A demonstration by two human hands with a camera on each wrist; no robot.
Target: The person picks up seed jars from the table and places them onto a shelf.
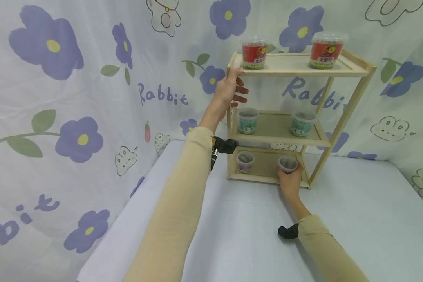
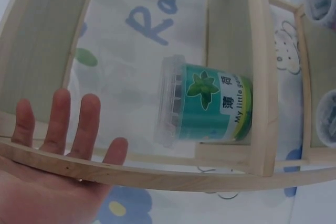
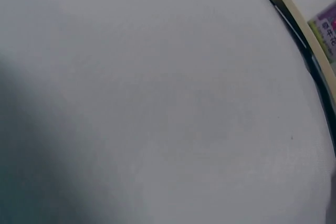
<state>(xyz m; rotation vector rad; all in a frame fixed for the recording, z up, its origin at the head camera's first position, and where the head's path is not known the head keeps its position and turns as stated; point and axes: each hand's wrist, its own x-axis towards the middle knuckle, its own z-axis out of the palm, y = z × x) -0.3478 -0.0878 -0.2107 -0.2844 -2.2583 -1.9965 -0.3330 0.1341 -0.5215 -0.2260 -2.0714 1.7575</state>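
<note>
A three-tier wooden shelf rack stands on the table. My left hand rests at its upper left corner post, beside the red-labelled planting cup. In the left wrist view, the fingers of that hand extend fairly straight past the post, near a mint-labelled planting cup. On the bottom tier my right hand grips a clear-rimmed planting cup at the right, thumb and fingers on opposite sides. The hand covers most of that cup's label. The right wrist view does not show this hand.
Another red-labelled cup sits on the top tier at the right. The middle tier bears two green-labelled cups, one being the right cup. A purple-labelled cup stands bottom left. Behind hangs a flowered curtain; white cloth covers the table.
</note>
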